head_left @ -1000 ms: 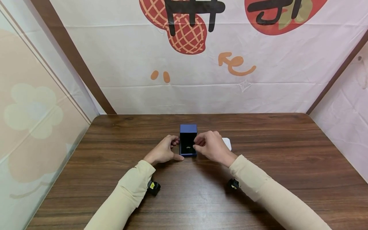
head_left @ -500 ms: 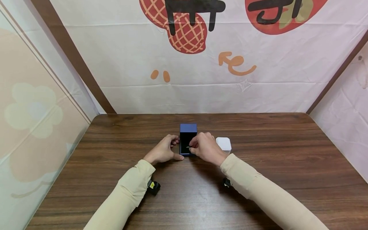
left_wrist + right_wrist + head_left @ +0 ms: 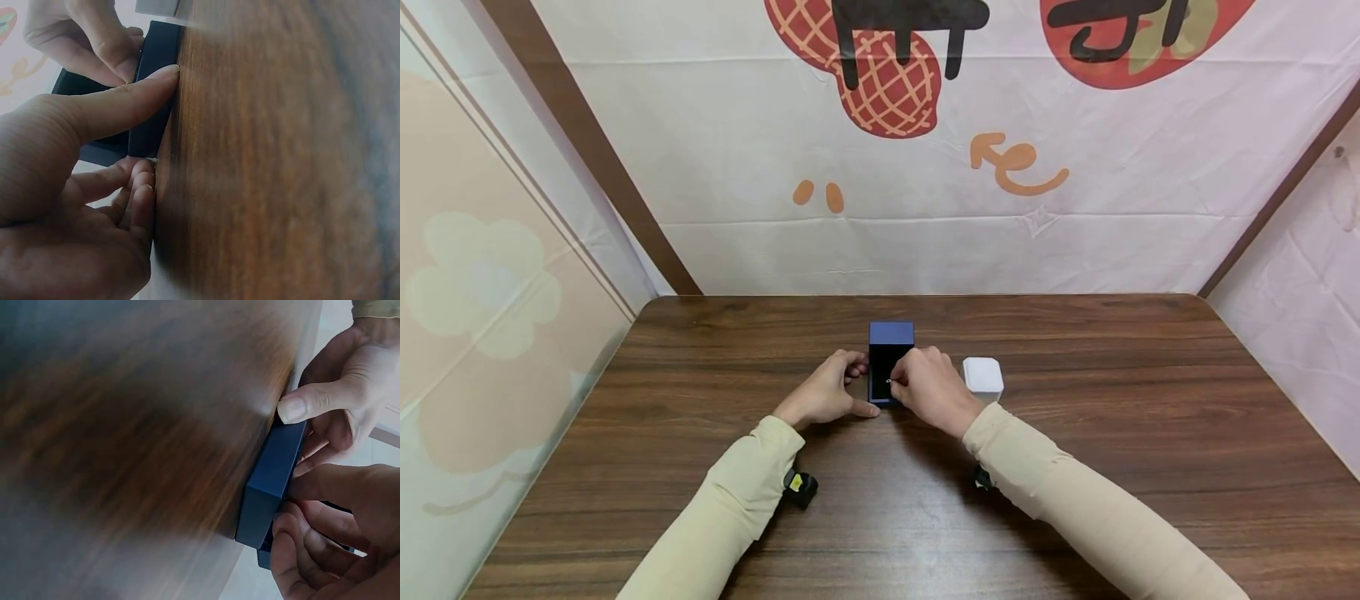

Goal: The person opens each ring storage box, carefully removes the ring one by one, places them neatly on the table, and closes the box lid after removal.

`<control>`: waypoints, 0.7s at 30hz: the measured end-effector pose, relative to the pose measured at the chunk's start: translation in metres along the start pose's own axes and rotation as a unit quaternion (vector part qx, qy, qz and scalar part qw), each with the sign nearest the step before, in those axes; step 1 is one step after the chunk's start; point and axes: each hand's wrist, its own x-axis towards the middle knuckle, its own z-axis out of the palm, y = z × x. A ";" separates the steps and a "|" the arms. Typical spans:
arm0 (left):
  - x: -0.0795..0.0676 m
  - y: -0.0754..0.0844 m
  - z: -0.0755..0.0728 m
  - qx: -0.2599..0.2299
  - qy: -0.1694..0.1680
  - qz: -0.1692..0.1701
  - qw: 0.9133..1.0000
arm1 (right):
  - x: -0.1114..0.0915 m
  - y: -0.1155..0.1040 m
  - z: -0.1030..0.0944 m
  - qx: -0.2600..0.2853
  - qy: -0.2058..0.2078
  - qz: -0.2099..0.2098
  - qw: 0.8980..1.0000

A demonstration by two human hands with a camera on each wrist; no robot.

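Observation:
An open ring box, blue outside and black inside, stands on the table with its lid raised. My left hand holds it at the left front corner, thumb across the front face and fingers against the side, as the left wrist view shows. A small silvery ring is at the black interior. Reaching in from the right, my right hand pinches the ring between thumb and forefinger. In the right wrist view, the curled fingers hide most of the box's inside and the ring.
A small white box with rounded corners stands right of the ring box, behind my right wrist. The brown wooden table meets a printed white cloth at its back edge.
My right hand has moved left into the ring box, and its fingertips have come together at the ring. More of the white box shows. The left hand stays put.

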 end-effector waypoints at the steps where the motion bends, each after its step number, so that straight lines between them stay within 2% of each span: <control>1: 0.000 0.000 0.000 0.000 0.000 0.000 1.000 | 0.000 0.000 0.000 -0.003 0.002 -0.005 1.000; 10: 0.000 -0.001 0.000 0.000 -0.005 -0.005 1.000 | -0.002 0.002 -0.003 -0.018 -0.003 -0.039 0.999; 15: 0.001 -0.001 -0.001 0.000 -0.008 -0.006 1.000 | -0.003 0.000 -0.008 -0.003 -0.005 -0.044 0.999; 21: 0.001 -0.001 -0.001 0.003 -0.011 -0.007 1.000 | -0.009 -0.005 -0.014 0.013 -0.001 -0.069 0.998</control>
